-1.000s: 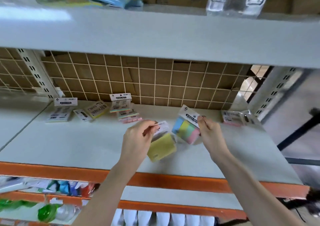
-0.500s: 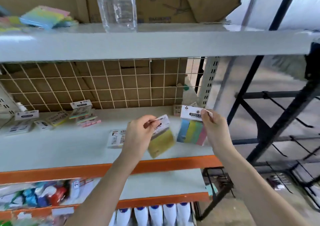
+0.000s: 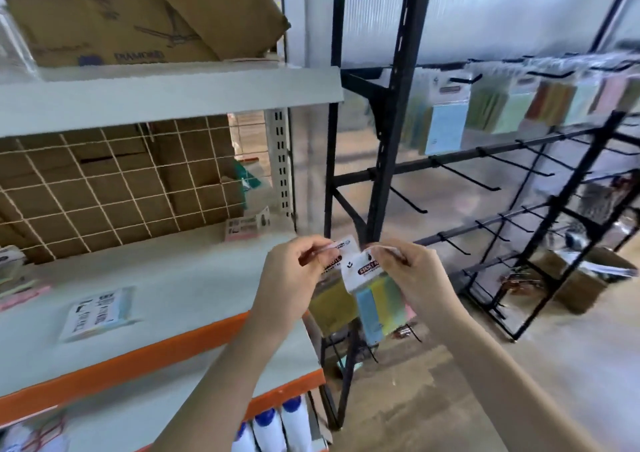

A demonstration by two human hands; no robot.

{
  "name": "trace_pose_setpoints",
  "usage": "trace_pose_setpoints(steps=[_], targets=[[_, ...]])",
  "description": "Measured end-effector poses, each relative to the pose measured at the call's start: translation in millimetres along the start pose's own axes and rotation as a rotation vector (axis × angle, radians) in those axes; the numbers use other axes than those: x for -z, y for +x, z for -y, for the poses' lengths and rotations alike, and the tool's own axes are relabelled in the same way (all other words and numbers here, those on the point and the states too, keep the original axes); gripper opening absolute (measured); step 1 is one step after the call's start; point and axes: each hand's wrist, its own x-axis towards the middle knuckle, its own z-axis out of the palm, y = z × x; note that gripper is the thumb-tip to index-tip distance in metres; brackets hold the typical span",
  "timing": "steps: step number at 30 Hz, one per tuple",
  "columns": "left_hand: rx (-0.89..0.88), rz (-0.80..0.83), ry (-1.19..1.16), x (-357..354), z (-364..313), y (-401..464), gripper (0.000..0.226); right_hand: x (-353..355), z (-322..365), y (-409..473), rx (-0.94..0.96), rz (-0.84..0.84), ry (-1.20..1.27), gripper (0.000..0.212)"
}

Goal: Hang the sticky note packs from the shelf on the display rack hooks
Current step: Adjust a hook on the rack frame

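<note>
**2 PACKS IN HAND, EN ROUTE TO RACK**

Step, as judged: carry from shelf (image 3: 194, 278) to rack (image 3: 519, 161); neither pack hung yet; next move calls for bringing 1 header hole in line with a free hook (image 3: 464, 178) and sliding it on, which looks easier with the other pack held clear.

Left hand (image 3: 291, 278): at 6 o'clock of view, forearm rising from 7 o'clock; fingers curled, pinching the white header of the yellow pack (image 3: 332, 304); pack hangs below, partly hidden behind the other.

Right hand (image 3: 415, 278): just beside the left, forearm from 5 o'clock; fingers pinching the header of the striped pack (image 3: 379, 304), which hangs in front, blue and yellow-green strips showing.

Both packs: off the shelf edge, touching or overlapping; exact contact unclear.

Rack: at 2 o'clock, well apart from the hands; top row holds hung packs (image 3: 446, 122); lower rows of hooks bare.

Shelf: at 9 o'clock, more packs (image 3: 98, 309) lying on it.
</note>
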Motion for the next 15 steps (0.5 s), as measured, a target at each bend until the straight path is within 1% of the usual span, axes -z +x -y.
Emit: trace_pose_setpoints(steps=[2,4,5,7,10,13,15], targets=[[-0.016,0.043,-0.052,-20.3,-8.9,5.0,0.021,19.1,-8.5,-5.0,-0.017,-0.011,-0.028,0.016],[-0.025,0.059,-0.099,-36.3,-16.6,10.6,0.016,34.1,-17.3,-8.5,0.0,-0.022,-0.05,0.021],[-0.027,0.07,-0.122,-46.7,-20.7,15.2,0.013,43.6,-21.4,-10.5,0.006,-0.041,-0.051,0.02],[-0.041,0.096,-0.133,-64.8,-27.5,23.6,0.008,60.6,-27.4,-12.8,-0.008,-0.075,-0.021,0.012],[-0.059,0.123,-0.174,-90.7,-37.4,36.2,0.008,84.4,-32.9,-12.0,-0.024,-0.067,0.003,0.022],[-0.116,0.136,-0.19,-119.3,-47.9,50.4,0.008,109.7,-36.9,-3.9,-0.047,-0.052,0.013,0.022],[-0.158,0.173,-0.201,-139.5,-55.2,62.1,0.007,125.5,-42.6,5.1,-0.041,-0.028,-0.036,0.021]])
